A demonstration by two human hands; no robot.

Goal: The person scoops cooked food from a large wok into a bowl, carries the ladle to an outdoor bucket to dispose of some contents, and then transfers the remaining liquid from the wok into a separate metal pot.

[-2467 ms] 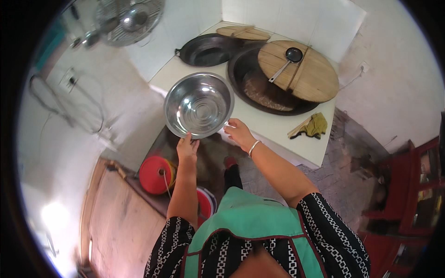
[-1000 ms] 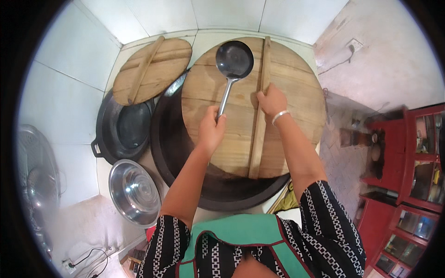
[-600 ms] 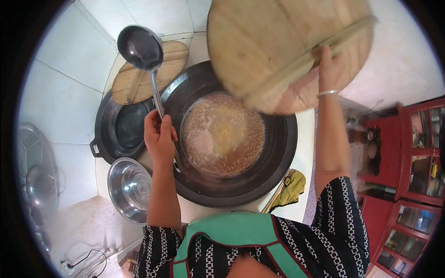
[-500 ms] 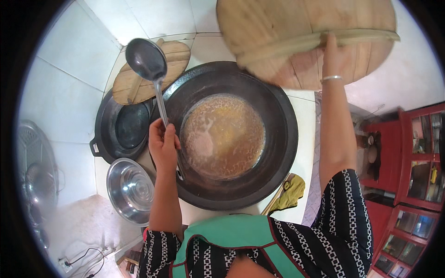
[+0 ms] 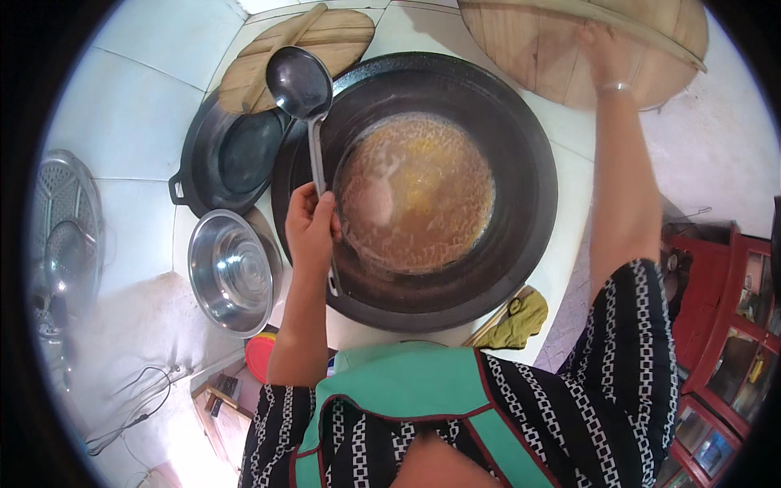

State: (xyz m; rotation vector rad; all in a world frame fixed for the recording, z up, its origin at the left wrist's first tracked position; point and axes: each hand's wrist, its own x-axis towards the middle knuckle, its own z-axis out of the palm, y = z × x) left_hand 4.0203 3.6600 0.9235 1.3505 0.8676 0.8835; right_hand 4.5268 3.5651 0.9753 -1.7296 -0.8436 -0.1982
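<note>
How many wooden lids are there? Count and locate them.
2: the smaller lid at upper left, seen overlapping the small black pan; the larger lid at upper right, by the right hand. No others show.

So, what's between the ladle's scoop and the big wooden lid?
In the head view, the far side of the big black wok and a strip of white counter lie between the scoop and lid.

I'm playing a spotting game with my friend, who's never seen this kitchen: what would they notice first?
Probably the huge black wok in the middle, with brownish, frothy-looking liquid in it. Next might come the long metal ladle, held bowl-up in the left hand left of the liquid. Then the big round wooden lid at the top right, with the right hand at it.
</note>
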